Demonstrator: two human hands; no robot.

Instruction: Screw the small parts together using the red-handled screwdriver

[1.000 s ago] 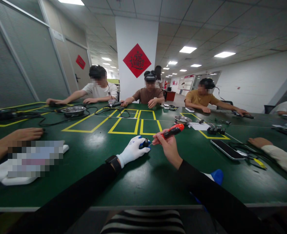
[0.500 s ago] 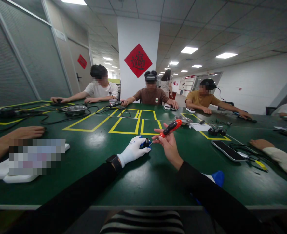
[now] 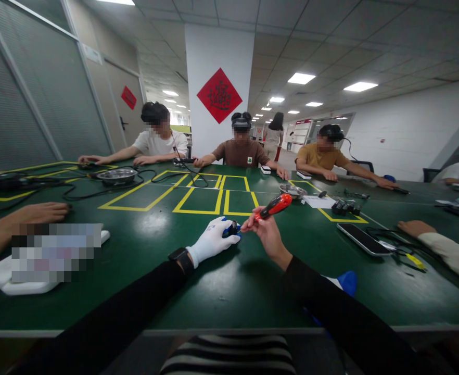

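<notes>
My left hand (image 3: pixel 213 240) wears a white glove with blue fingertips and is closed around a small black part (image 3: pixel 233 227), whose exact kind I cannot make out. Bare, my right hand (image 3: pixel 269 234) grips a red and black screwdriver (image 3: pixel 273 207). Its handle slants up and to the right, away from the black part. The fingertips of my right hand are close to that part, and they hide most of the screwdriver's shaft. Whether its tip touches the part I cannot tell.
A blue and white glove (image 3: pixel 344 284) lies beside my right forearm. To the right are a phone (image 3: pixel 364 240), cables and several black blocks (image 3: pixel 345 208). Metal bowls (image 3: pixel 116 176) and yellow tape rectangles mark the green table (image 3: pixel 151 250). Other people sit around it.
The fingers of my right hand, spread before, have closed in around the screwdriver and come nearer the black part. My left hand has stayed in place.
</notes>
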